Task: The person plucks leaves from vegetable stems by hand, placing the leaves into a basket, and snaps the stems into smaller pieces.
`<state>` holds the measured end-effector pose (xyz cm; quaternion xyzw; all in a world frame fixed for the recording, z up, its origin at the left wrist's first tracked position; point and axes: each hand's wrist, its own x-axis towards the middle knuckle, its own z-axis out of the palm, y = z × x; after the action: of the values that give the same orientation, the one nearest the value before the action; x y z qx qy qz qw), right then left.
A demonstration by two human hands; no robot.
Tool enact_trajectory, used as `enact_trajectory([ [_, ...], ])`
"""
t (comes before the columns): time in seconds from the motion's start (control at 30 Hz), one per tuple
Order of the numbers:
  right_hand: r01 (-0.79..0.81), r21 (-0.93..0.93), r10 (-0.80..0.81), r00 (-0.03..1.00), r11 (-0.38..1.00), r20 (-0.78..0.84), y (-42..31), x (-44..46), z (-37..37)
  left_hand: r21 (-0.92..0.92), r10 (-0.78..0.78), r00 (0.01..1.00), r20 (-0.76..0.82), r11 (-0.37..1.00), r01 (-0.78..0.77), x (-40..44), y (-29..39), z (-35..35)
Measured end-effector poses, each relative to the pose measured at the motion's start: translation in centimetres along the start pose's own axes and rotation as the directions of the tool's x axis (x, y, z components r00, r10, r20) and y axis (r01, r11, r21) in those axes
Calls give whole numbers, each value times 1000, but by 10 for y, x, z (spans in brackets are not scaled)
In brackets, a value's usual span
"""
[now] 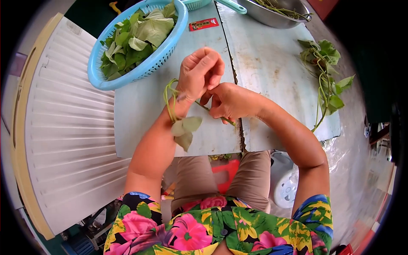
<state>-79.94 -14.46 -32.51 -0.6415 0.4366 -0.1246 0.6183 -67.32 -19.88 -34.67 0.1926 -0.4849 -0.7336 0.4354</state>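
Note:
My left hand (200,71) is closed with curled fingers above the table, its fingertips against my right hand (233,101). What lies inside the left hand is hidden. My right hand pinches a green vine stem (230,122), whose end pokes out below the fingers. A leafy vine part (169,100) loops beside my left wrist, with somewhat blurred leaves (187,126) hanging over the forearm. It seems to join the same stem behind the left hand. Up to the left, a blue basket (94,70) holds picked green leaves (138,36).
A leafy vine bunch (325,80) lies at the table's (276,93) right edge. At the back stand a metal bowl (276,18) with stems and a green strainer (231,5), near a red packet (203,24). A ridged white panel (76,123) stands left; a pale stool (285,191) is below.

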Motion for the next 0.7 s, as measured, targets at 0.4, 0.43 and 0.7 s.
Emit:
enact_trajectory([
  [0.4,142,530,57,938,836,-342,33,-5,-79,245,-400,910,108,898,365,6,-7,-16],
  [0.43,140,552,60,943,822,-327,34,-5,-81,251,-400,909,121,898,361,7,-10,-20],
  [0.7,104,551,-71,994,828,-82,31,-4,-66,43,-147,958,-247,986,163,17,-11,-27],
])
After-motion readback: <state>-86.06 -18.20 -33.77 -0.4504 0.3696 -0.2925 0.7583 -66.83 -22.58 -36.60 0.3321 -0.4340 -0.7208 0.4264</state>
